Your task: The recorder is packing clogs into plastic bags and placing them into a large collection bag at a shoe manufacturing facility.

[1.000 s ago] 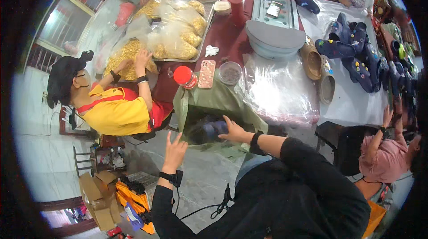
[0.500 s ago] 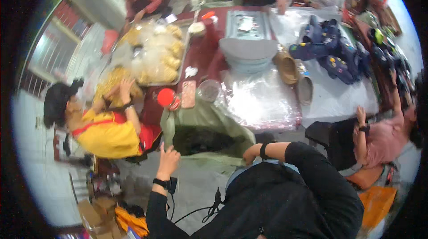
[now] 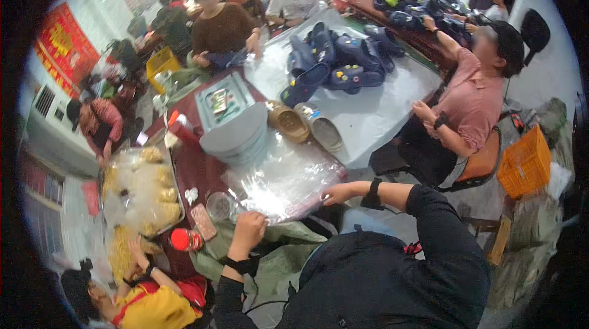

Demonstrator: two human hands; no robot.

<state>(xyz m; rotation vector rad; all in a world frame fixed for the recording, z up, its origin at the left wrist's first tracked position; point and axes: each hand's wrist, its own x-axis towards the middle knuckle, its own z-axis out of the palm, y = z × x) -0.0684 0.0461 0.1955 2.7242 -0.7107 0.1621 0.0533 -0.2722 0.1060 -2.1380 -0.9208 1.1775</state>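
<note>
Nearside of grey tub (image 3: 239,134): clear plastic (image 3: 285,175) lies flat, unused | farther nearside: left hand (image 3: 248,232), right hand (image 3: 338,193) at plastic's edge, grip can't tell | right of tub: navy clogs (image 3: 322,42) piled, unwrapped

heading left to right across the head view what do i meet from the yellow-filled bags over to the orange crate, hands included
yellow-filled bags → red-lidded jar → pink phone → clear round tub → left hand → right hand → orange crate
</note>
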